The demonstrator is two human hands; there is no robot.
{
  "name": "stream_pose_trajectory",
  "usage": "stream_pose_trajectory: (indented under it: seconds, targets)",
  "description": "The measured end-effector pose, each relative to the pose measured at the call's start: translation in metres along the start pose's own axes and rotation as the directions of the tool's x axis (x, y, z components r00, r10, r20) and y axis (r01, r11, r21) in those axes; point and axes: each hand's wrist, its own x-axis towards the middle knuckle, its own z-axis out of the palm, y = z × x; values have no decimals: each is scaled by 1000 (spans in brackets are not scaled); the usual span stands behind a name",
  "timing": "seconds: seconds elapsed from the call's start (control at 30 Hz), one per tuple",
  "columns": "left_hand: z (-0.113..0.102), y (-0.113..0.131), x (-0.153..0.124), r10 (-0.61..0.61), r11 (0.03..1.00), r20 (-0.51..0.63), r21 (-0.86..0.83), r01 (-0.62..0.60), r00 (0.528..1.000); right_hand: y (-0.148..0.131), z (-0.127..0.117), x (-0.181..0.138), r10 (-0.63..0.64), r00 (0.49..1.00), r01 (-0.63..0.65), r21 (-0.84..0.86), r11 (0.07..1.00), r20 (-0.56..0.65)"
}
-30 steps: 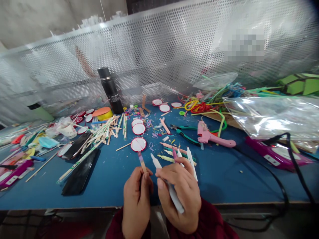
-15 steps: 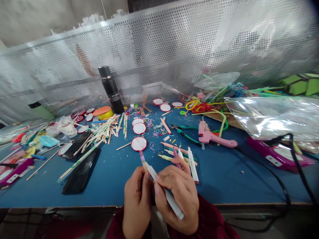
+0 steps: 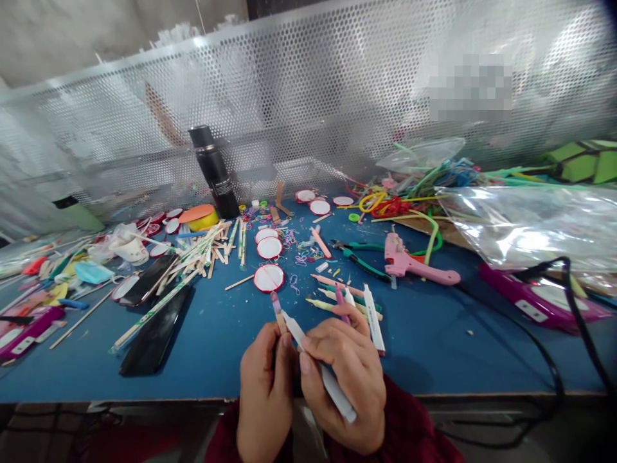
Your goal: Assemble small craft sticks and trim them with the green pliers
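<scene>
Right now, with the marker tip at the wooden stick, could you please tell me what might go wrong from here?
The left hand grips the wooden stick close to the tip of the white marker, so a slip of the right hand might ink those fingers. The stick's coloured end also points toward a red-rimmed white disc, which a stray stroke could perhaps mark.
</scene>
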Motion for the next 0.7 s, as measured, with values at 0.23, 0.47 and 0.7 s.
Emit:
stream_pose_trajectory:
  seconds: [0.23, 0.47, 0.7]
  targets:
    - [0, 4, 3, 6, 1000, -4, -13, -6, 1000, -1, -1, 0, -11, 1000, 11, -6, 1000, -5]
    - [0, 3, 1, 6, 1000, -4, -4, -6, 1000, 1, -1, 0, -20, 1000, 20, -6, 1000, 14]
    - [0, 3, 1, 15, 1000, -12, 21, -14, 1000, 0, -1, -1, -15, 1000, 15, -13, 1000, 8]
